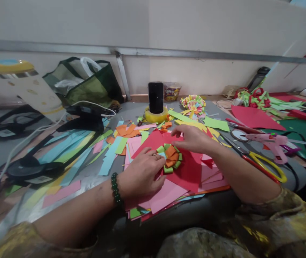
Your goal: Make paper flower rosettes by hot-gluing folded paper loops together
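Note:
A paper flower (172,156) of curled green strips with an orange middle lies on a red paper sheet (193,172) in front of me. My left hand (143,171) rests at the flower's left side, fingers stretched out and thumb apart. Its fingertips reach the green and light blue edge, partly covering it. Above the flower's upper right edge, my right hand (192,138) hovers with loosely bent fingers. I see nothing held in it, though its fingertips are partly hidden. Pink sheets (166,197) lie beneath the red one.
At the right lie scissors (267,166) and a pink glue gun (275,143). A phone (155,97) stands in a yellow tape roll (156,115) at the back, near a finished-looking paper flower (193,104). Blue strips (67,143), a black strap, a tumbler (32,89) and a bag (88,82) occupy the left.

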A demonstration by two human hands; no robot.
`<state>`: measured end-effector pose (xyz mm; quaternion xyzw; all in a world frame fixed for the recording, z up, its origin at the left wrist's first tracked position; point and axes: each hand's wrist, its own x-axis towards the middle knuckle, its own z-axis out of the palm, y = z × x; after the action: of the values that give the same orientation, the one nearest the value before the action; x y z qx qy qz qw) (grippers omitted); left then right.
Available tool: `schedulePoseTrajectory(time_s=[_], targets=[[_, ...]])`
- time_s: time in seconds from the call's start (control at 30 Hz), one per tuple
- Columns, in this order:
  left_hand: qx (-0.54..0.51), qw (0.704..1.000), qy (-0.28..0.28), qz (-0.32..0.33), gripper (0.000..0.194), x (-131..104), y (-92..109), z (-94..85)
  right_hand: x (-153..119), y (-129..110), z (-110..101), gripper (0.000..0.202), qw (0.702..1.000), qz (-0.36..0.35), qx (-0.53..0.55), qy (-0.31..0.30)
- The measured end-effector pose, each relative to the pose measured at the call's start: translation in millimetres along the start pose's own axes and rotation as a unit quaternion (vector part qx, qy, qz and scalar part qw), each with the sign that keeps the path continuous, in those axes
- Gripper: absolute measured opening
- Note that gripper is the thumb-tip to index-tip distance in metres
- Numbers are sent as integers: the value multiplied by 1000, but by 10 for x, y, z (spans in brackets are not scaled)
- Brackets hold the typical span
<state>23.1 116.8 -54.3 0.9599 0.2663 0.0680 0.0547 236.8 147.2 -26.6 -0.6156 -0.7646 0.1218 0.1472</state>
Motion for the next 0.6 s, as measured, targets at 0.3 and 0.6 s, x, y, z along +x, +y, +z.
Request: schedulePoseTrajectory(time_s=[0.3, 0.6], targets=[[-4, 1000, 4, 4, 14, 4, 3, -10, -21, -115, 119, 58, 994, -25, -85, -61], [-2, 1000, 14, 7, 15, 7, -8, 3, -61, -185, 118, 54, 987, -42, -138, -68]])
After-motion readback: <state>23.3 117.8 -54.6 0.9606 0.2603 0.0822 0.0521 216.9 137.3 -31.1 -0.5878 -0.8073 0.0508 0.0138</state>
